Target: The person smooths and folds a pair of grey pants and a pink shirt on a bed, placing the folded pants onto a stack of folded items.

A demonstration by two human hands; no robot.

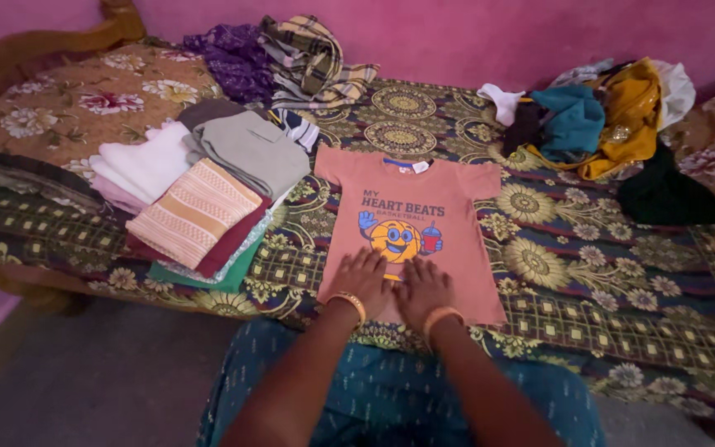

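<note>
Head view: left hand (363,280) and right hand (424,290), palms down, fingers spread, grasping nothing, pressed flat on salmon-orange cotton child's T-shirt (411,207) spread across patterned bedspread (589,273).

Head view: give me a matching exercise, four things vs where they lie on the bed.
Things:
1. orange T-shirt
2. folded stack
3. unfolded clothes heap
4. checked cloth

Places:
A. far right, near the wall
B. spread flat under both hands
C. left of the shirt
D. back middle, against the wall

Pairs: 1-B, 2-C, 3-A, 4-D. The left hand and right hand lie palms down on the shirt's hem.
</note>
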